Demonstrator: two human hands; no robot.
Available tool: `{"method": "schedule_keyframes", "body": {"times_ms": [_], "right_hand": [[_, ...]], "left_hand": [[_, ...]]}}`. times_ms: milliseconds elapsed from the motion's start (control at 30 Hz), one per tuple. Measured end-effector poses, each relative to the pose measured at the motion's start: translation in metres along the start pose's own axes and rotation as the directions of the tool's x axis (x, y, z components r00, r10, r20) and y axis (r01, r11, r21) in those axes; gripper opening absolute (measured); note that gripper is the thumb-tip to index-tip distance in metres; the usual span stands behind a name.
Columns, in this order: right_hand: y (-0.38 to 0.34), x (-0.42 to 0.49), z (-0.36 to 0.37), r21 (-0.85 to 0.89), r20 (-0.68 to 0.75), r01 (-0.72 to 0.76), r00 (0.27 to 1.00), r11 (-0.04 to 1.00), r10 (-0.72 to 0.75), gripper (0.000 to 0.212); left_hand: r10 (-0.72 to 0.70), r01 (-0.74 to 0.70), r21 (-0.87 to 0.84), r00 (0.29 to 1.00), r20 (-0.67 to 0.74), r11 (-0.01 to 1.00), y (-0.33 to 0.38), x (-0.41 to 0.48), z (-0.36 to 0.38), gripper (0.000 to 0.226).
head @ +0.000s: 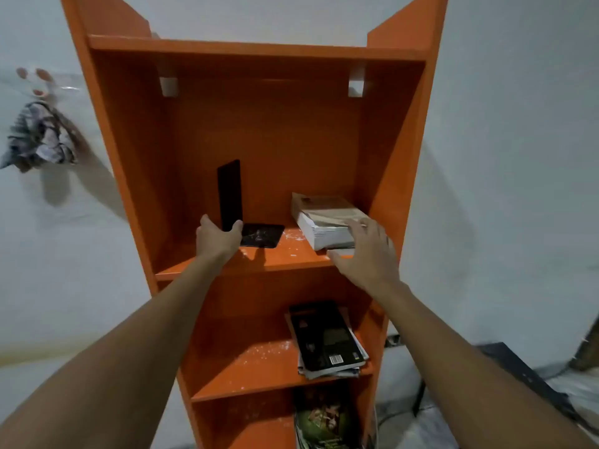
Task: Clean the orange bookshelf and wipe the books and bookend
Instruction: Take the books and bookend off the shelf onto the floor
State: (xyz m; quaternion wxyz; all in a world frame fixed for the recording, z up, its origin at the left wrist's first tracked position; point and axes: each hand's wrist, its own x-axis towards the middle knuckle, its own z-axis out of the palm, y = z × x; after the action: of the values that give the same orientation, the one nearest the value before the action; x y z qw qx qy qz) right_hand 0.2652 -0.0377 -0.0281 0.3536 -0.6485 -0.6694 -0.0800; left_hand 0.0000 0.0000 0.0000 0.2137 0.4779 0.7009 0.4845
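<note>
The tall orange bookshelf (265, 131) fills the middle of the view. On its upper shelf stands a black L-shaped bookend (230, 192); my left hand (217, 238) grips the foot of its upright plate. To the right lies a stack of pale books (327, 222), and my right hand (366, 251) rests on the stack's front edge with spread fingers. White dust specks dot the shelf boards. A stack of dark books (325, 338) lies on the shelf below, and a green-covered book (327, 419) sits on the lowest visible shelf.
A patterned cloth (40, 137) hangs on the white wall to the left of the shelf. A dark stand or frame (518, 380) sits low on the right near the floor.
</note>
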Motion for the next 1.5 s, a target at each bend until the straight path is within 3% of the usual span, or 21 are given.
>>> {"method": "schedule_keyframes", "body": {"times_ms": [100,200,367,700,1200,1400,1500], "right_hand": [[0.004,0.019,0.005,-0.110,0.068,0.051,0.997,0.993,-0.043,0.085],[0.009,0.042,0.011,-0.189,0.212,0.150,0.971,0.970,-0.109,0.093],[0.004,0.060,0.019,-0.216,0.285,0.126,0.957,0.968,-0.061,0.094],[0.008,0.076,0.010,-0.277,0.466,0.017,0.877,0.961,0.118,0.109],[0.006,0.059,0.009,-0.292,0.387,0.019,0.917,0.956,0.099,0.105],[0.018,0.027,0.013,-0.049,0.205,-0.261,0.942,0.964,0.266,0.124],[0.022,0.022,0.011,0.005,0.167,-0.330,0.931,0.944,0.325,0.125]], "left_hand": [[0.020,-0.019,0.026,0.999,-0.043,0.999,-0.006,0.016,0.011,0.078],[0.052,-0.051,0.013,0.995,-0.089,0.999,-0.009,0.031,0.025,0.054],[0.044,-0.036,0.046,0.984,-0.173,0.998,-0.009,0.046,0.038,0.027],[0.094,-0.083,0.064,0.979,-0.184,0.995,-0.008,0.044,0.042,0.022],[0.114,-0.114,0.013,0.987,-0.111,0.993,-0.005,0.025,0.041,0.024],[0.150,-0.144,0.056,0.983,-0.106,0.988,-0.010,0.025,0.038,0.024],[0.175,-0.166,0.075,0.976,-0.129,0.983,-0.012,0.025,0.041,0.026]]}}
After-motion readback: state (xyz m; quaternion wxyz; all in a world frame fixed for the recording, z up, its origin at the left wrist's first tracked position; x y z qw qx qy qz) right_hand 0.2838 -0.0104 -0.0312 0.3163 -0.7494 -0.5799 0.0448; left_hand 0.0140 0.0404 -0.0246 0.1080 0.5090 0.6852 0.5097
